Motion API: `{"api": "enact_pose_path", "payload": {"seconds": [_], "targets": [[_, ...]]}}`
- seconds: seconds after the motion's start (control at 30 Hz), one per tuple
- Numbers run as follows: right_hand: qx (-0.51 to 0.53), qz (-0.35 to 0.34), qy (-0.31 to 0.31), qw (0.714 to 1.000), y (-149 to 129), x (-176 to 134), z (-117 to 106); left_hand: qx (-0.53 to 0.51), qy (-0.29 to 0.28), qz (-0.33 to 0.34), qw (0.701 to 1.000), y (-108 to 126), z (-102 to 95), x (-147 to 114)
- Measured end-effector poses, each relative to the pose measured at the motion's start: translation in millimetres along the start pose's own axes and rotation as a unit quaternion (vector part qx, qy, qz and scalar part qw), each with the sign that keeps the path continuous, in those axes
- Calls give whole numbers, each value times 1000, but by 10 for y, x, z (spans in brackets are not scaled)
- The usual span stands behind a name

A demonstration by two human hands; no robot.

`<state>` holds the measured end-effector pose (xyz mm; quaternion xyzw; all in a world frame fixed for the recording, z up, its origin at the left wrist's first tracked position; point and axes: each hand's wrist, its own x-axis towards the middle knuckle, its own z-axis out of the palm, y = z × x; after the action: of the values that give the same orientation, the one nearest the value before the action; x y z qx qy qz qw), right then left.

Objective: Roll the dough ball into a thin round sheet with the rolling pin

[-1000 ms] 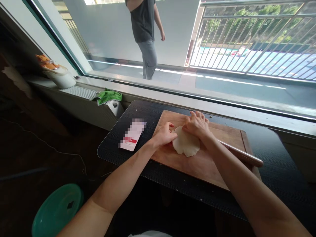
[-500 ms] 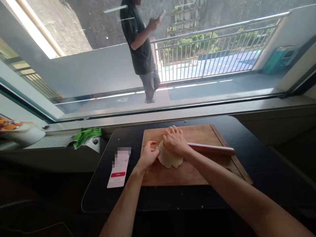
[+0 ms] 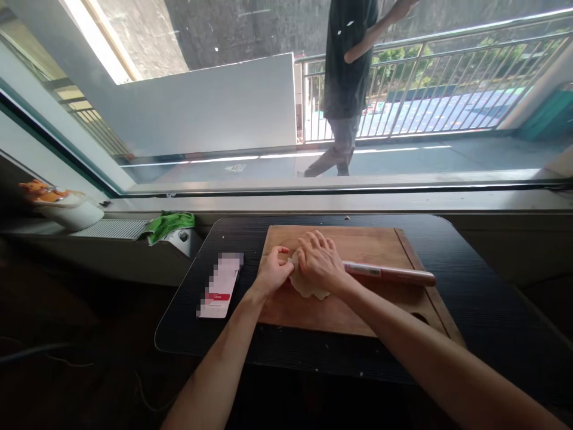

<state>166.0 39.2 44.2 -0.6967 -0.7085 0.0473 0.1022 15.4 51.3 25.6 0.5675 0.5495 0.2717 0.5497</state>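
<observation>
A thin, pale sheet of dough (image 3: 304, 285) with an uneven edge lies on a wooden cutting board (image 3: 308, 316). Across it, under my right hand (image 3: 319, 257), runs a reddish-brown rolling pin (image 3: 394, 273). The fingers and palm of that hand rest over the pin, and the pin's right part sticks out past the hand. My left hand (image 3: 276, 269) has its thumb and index finger pinched at the left edge of the dough. The pin's left end is hidden by my hands.
The board lies on a dark table (image 3: 456, 269). A phone (image 3: 222, 286) lies left of it. A green cloth (image 3: 170, 226) hangs over a white radiator (image 3: 119, 229), near a white pot (image 3: 74, 212). Beyond the window, a person (image 3: 351, 65) stands by a railing (image 3: 403, 95).
The view has shifted, moving table and board slightly in the picture. The person outside has moved to the right. My right hand, on the rolling pin, covers more of the dough.
</observation>
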Motion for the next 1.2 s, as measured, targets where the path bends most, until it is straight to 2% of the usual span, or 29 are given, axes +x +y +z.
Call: {"api": "enact_pose_path", "payload": {"seconds": [0.07,0.23,0.37,0.43,0.57,0.67,0.8,0.93,1.0,1.1,1.2], "targets": [[-6,1,3,1000,-4,-6,-3,13,6,7,1000,6,-5,2],[-8,75,-7,997,106,296,-64,7,16,2,1000,18,-5,-6],[-8,13,26,1000,35,101,19,-21,4,8,1000,-16,15,4],[-12,4,38,999,16,62,50,-20,8,12,1000,-27,22,14],[-3,86,19,996,141,387,-39,-32,1,-1,999,1,6,15],[-21,85,36,995,314,510,-169,-22,2,3,1000,58,-28,46],[-62,67,35,995,550,129,-198,82,30,43,995,181,-34,235],[-77,65,41,994,714,-284,-178,197,23,43,979,362,47,449],[-80,75,30,994,793,-366,-242,216,1,46,975,451,96,486],[-82,125,4,989,952,-423,-397,249,-34,46,967,556,161,453],[-85,161,6,983,1105,-496,-484,266,-49,56,961,628,236,384]]}}
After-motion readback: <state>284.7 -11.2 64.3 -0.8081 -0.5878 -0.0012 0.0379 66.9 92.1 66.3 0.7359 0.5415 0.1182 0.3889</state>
